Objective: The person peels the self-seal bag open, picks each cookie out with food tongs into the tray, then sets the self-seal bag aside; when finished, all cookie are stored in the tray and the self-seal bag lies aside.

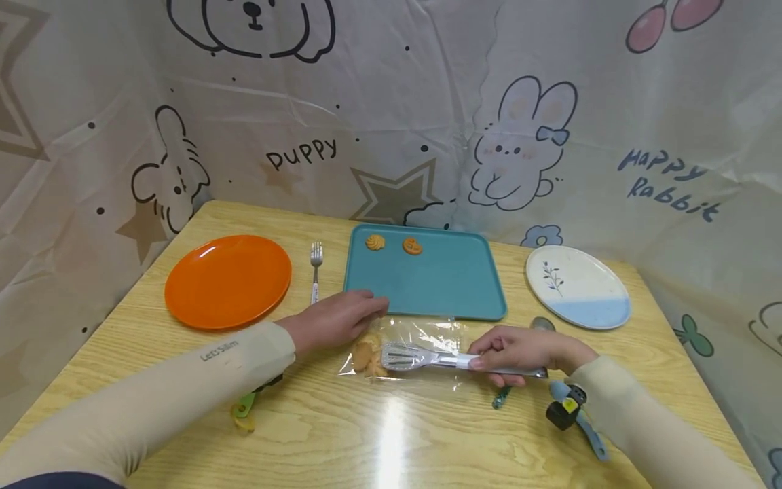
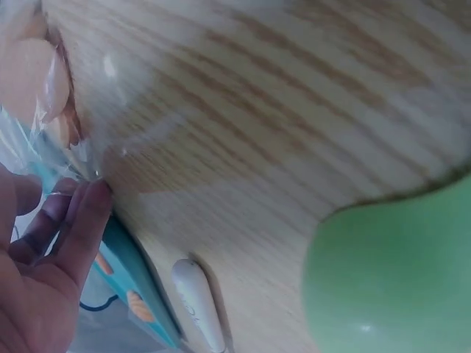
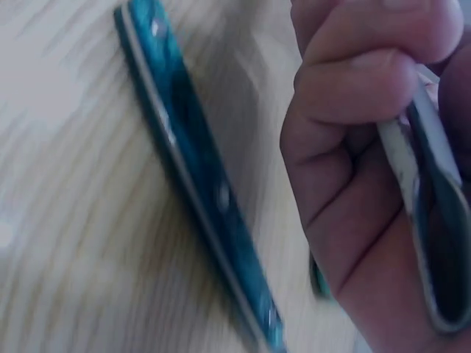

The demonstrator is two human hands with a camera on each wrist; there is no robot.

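Observation:
My right hand (image 1: 516, 350) grips metal serving tongs (image 1: 409, 356) by their white-sleeved handle, the slotted head pointing left. The head overlaps a clear plastic bag (image 1: 427, 333) on the table, right beside the cookies (image 1: 363, 356) at its left end. My left hand (image 1: 342, 318) is at the bag's upper left edge; in the left wrist view its thumb and fingertips pinch the clear film. Behind the bag lies a teal tray (image 1: 440, 278) with a swirled cookie (image 1: 375, 242) and a round cookie (image 1: 412, 246) near its far left corner.
An orange plate (image 1: 229, 282) and a fork (image 1: 315, 261) lie at left, a white-and-blue plate (image 1: 577, 288) at back right. Near my right hand are a teal-handled spoon (image 1: 542, 324) and a blue-handled utensil (image 1: 592, 435). A green-and-yellow item (image 1: 243, 411) lies partly under my left forearm.

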